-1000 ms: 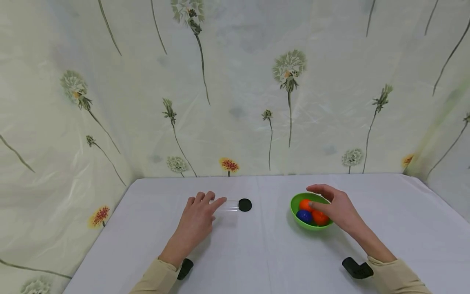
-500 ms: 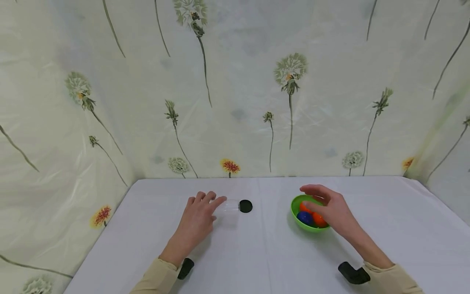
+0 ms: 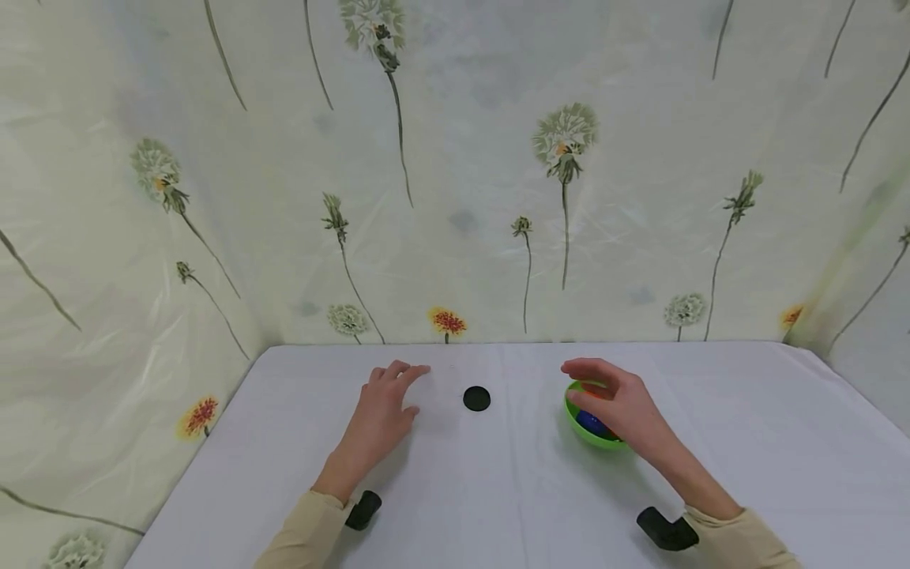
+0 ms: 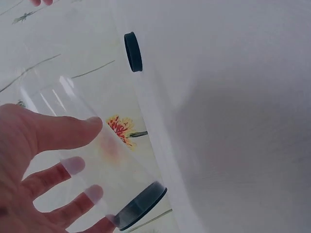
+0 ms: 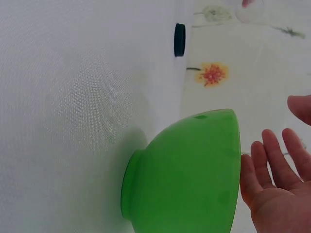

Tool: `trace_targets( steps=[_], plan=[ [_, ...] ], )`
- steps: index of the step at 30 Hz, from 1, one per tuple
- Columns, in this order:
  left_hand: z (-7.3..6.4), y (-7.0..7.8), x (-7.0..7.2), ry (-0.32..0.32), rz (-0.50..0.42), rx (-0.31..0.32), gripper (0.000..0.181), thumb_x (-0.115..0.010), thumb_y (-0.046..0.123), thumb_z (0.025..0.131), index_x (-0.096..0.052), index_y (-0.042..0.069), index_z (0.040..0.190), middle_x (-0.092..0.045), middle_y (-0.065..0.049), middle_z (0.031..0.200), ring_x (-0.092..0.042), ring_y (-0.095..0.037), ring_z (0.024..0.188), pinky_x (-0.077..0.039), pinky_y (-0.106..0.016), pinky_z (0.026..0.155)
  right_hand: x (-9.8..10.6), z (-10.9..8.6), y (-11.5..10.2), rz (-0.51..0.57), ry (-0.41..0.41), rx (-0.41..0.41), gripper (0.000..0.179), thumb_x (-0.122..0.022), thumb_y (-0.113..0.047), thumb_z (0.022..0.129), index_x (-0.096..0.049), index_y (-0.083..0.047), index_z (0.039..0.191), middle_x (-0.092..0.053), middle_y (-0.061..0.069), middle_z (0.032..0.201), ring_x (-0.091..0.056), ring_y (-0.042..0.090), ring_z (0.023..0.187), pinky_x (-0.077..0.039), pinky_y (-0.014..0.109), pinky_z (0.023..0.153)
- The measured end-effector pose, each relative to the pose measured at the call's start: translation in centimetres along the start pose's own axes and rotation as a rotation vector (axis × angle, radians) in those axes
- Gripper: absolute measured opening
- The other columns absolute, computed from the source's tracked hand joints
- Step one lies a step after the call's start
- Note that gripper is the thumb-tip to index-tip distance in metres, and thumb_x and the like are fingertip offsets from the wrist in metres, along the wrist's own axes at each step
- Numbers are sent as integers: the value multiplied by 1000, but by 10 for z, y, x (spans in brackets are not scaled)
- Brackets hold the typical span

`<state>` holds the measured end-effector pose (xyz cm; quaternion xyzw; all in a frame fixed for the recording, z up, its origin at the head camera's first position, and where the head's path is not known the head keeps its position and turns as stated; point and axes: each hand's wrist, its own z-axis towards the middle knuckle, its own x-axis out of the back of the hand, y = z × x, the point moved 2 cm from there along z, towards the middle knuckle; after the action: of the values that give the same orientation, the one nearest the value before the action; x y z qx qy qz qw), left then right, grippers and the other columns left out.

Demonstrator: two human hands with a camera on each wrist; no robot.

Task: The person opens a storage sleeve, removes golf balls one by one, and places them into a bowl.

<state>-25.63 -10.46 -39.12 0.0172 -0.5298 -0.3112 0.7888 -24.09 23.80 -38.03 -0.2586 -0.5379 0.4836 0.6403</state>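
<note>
My left hand [image 3: 377, 411] holds a clear cylindrical jar [image 4: 114, 174] with a dark end [image 4: 142, 206], thumb on one side and fingers on the other. The jar is hardly visible in the head view. A separate black round lid [image 3: 477, 399] lies flat on the table to its right. Over the green bowl [image 5: 189, 170] hovers my right hand [image 3: 622, 403], its fingers spread, with nothing seen between them. Inside the bowl are a blue ball [image 3: 591, 423] and orange balls [image 3: 593, 390], partly hidden by that hand.
A white cloth covers the table [image 3: 498, 490]. Behind it hangs a flower-printed curtain [image 3: 462, 174], which also runs along the sides. Black wrist devices [image 3: 364, 510] sit below both wrists.
My left hand has shifted slightly away from me with the jar, which has come away from beside the black lid. My right hand has moved left, covering more of the bowl.
</note>
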Motion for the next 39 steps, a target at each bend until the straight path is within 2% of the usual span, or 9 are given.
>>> trace_targets(
  steps=[2, 8, 13, 20, 23, 26, 33, 39],
  plan=[
    [1, -2, 0, 15, -47, 11, 56, -78, -1, 79, -61, 14, 130, -57, -7, 119, -50, -34, 106, -45, -51, 80, -3, 1, -1, 11, -2, 3, 39, -69, -23, 94, -60, -9, 130, -61, 8, 127, -57, 16, 117, -44, 16, 91],
    [6, -9, -4, 37, -178, 84, 55, -78, 1, 82, -56, 13, 131, -56, -6, 120, -50, -30, 104, -47, -44, 82, -11, 4, -3, 25, -5, -14, 40, -69, -21, 94, -59, -9, 131, -61, 8, 128, -56, 26, 119, -46, 17, 89],
    [13, -14, -9, 56, -273, 191, 54, -78, 4, 82, -53, 11, 129, -55, -7, 118, -52, -31, 104, -47, -42, 84, -16, 6, -5, 37, -8, -15, 39, -69, -22, 94, -60, -9, 129, -61, 7, 127, -57, 24, 117, -47, 18, 89],
    [21, -22, -12, 164, -505, 358, 55, -79, 6, 81, -52, 11, 129, -55, -7, 120, -54, -26, 103, -50, -39, 77, -21, 5, -5, 38, -7, -21, 39, -71, -25, 93, -61, -9, 127, -62, 5, 125, -58, 23, 116, -48, 20, 89],
    [22, -24, -13, 191, -576, 417, 55, -80, 7, 81, -52, 12, 128, -56, -7, 121, -54, -26, 104, -52, -38, 74, -23, 4, -6, 23, -7, -29, 39, -71, -25, 93, -62, -10, 128, -62, 4, 125, -58, 22, 116, -48, 21, 89],
    [23, -27, -16, 200, -620, 439, 54, -80, 7, 81, -52, 11, 127, -56, -8, 121, -56, -27, 104, -51, -38, 75, -25, 4, -7, 8, -7, -39, 39, -70, -25, 93, -62, -12, 128, -62, 3, 126, -57, 20, 117, -48, 21, 89],
    [24, -31, -25, 182, -737, 439, 49, -79, 4, 79, -53, 9, 120, -56, -10, 119, -57, -30, 103, -49, -36, 74, -27, 2, -5, 43, -12, -37, 39, -70, -23, 93, -61, -9, 128, -62, 4, 125, -56, 21, 118, -47, 20, 90],
    [25, -35, -31, 158, -746, 446, 48, -81, 5, 79, -54, 8, 118, -56, -10, 120, -57, -29, 103, -49, -34, 74, -26, 2, -2, 46, -6, -23, 39, -70, -25, 93, -61, -8, 128, -62, 5, 125, -56, 25, 118, -47, 20, 90]
  ],
)
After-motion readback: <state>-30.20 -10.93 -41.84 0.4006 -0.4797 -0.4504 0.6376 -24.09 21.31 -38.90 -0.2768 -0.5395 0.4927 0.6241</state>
